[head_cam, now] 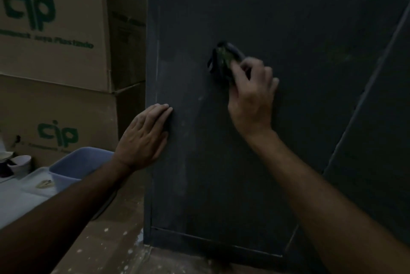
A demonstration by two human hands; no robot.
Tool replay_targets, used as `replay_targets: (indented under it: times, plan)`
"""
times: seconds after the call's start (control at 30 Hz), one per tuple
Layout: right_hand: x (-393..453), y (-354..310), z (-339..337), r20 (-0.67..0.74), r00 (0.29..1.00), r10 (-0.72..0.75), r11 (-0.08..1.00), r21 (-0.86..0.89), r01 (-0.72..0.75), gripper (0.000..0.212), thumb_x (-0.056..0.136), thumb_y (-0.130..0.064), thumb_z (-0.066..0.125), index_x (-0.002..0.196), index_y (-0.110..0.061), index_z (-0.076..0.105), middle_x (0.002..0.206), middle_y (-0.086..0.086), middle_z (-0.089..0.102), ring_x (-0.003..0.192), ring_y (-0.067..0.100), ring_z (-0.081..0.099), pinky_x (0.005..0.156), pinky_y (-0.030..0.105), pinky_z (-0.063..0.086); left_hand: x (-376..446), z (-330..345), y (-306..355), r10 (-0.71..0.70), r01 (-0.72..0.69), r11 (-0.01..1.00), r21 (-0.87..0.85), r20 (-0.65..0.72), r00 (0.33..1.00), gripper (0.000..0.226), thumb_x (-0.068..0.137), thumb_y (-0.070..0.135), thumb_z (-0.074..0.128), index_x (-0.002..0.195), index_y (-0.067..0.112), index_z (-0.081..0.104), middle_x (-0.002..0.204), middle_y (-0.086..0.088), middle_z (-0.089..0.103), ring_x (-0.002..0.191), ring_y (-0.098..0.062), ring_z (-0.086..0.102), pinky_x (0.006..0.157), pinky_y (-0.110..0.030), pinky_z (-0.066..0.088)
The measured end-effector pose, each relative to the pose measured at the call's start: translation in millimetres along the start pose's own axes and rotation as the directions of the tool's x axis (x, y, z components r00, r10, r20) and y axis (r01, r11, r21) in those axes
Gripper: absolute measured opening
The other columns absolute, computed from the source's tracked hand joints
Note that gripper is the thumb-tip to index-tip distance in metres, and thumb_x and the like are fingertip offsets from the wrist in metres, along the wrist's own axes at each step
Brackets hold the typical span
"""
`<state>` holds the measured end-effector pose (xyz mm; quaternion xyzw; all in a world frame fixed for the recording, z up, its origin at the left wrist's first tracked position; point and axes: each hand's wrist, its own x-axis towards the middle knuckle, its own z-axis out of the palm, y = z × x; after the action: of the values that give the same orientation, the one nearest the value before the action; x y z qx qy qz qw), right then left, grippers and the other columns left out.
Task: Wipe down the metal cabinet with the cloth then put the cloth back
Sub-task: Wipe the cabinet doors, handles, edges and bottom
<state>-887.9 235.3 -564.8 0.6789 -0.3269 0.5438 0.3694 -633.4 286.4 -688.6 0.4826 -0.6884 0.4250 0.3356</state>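
Note:
The dark grey metal cabinet (299, 29) fills the middle and right of the head view, its flat side facing me. My right hand (251, 98) grips a bunched dark cloth (224, 60) with a green patch and presses it against the cabinet's side at mid height. My left hand (144, 137) lies flat with straight fingers on the cabinet near its left edge, lower down. Pale dusty streaks show on the metal between the two hands.
Stacked cardboard boxes (55, 29) with green "cip" print stand close on the left. Below them a blue-grey plastic tub (75, 167) and white cups (20, 163) sit on a pale surface. The speckled brown floor (106, 249) runs along the cabinet's base.

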Motion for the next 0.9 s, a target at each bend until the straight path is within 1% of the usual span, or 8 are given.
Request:
replay_targets:
  times: [0.07,0.13,0.23,0.3,0.53,0.67,0.8,0.9]
  plan:
    - [3,-10,5,-0.035,0.996,0.076,0.997,0.011,-0.076,0.041,0.088,-0.010,0.057,0.128,-0.017,0.060,0.118,0.011,0.056,0.093,0.029,0.047,0.073,0.039,0.036,0,1,-1,-0.005,0.005,1.000,0.008,-0.004,1.000,0.060,0.102,0.033,0.045,0.151,-0.001,0.038,0.152,-0.023,0.040,0.140,-0.038,0.042,0.117,-0.048,0.035]
    - [-47,-26,16,0.076,0.989,-0.125,0.990,0.081,0.118,0.040,0.087,-0.012,0.058,0.127,-0.014,0.062,0.122,0.011,0.053,0.094,0.032,0.048,0.075,0.040,0.038,-1,0,-3,-0.003,0.003,1.000,0.018,0.004,1.000,0.063,0.101,0.035,0.047,0.152,0.000,0.037,0.154,-0.022,0.039,0.142,-0.037,0.039,0.119,-0.047,0.033]
    - [-142,-32,19,0.331,0.722,-0.608,0.794,0.240,0.559,0.041,0.083,-0.018,0.061,0.123,-0.016,0.064,0.126,0.009,0.050,0.093,0.031,0.055,0.073,0.040,0.043,-6,0,-5,0.021,-0.022,0.999,0.050,0.030,0.999,0.067,0.101,0.038,0.049,0.154,-0.001,0.033,0.159,-0.021,0.034,0.149,-0.035,0.031,0.123,-0.044,0.027]
    - [-151,-22,11,0.392,0.620,-0.679,0.730,0.272,0.628,0.041,0.083,-0.021,0.057,0.123,-0.017,0.063,0.125,0.008,0.052,0.093,0.029,0.055,0.073,0.040,0.041,-11,4,-8,0.035,-0.037,0.998,0.045,0.035,0.999,0.069,0.103,0.040,0.048,0.156,0.000,0.029,0.163,-0.020,0.028,0.152,-0.034,0.025,0.123,-0.046,0.027]
    - [19,-24,14,0.108,0.977,-0.182,0.983,0.034,0.179,0.043,0.087,-0.006,0.058,0.129,-0.014,0.062,0.119,0.012,0.058,0.095,0.031,0.051,0.073,0.040,0.035,-13,12,-15,0.070,-0.069,0.997,0.026,-0.009,0.998,0.067,0.103,0.039,0.051,0.155,0.000,0.033,0.163,-0.020,0.028,0.152,-0.034,0.026,0.120,-0.052,0.033]
    - [-51,-44,30,0.169,0.910,-0.378,0.923,0.139,0.358,0.036,0.092,-0.013,0.050,0.126,-0.012,0.063,0.124,0.012,0.049,0.094,0.033,0.052,0.075,0.043,0.038,-12,12,-17,0.072,-0.071,0.997,0.020,-0.034,0.997,0.068,0.100,0.039,0.051,0.153,-0.001,0.033,0.159,-0.022,0.034,0.149,-0.034,0.031,0.121,-0.045,0.031]
    - [-135,-32,12,0.416,0.573,-0.707,0.696,0.265,0.667,0.038,0.089,-0.019,0.042,0.119,-0.016,0.066,0.121,0.009,0.062,0.091,0.028,0.059,0.072,0.040,0.040,-11,4,-15,0.038,-0.038,0.999,0.005,-0.027,0.999,0.065,0.096,0.044,0.056,0.144,0.001,0.047,0.150,-0.021,0.045,0.139,-0.036,0.043,0.117,-0.041,0.034]
    - [-84,-29,13,0.334,0.728,-0.599,0.800,0.204,0.565,0.035,0.089,-0.016,0.049,0.119,-0.013,0.065,0.118,0.011,0.062,0.092,0.031,0.053,0.074,0.040,0.040,-6,-6,-6,-0.008,0.007,1.000,-0.021,-0.054,0.998,0.054,0.095,0.042,0.056,0.133,0.004,0.053,0.137,-0.018,0.049,0.122,-0.035,0.051,0.103,-0.043,0.041]
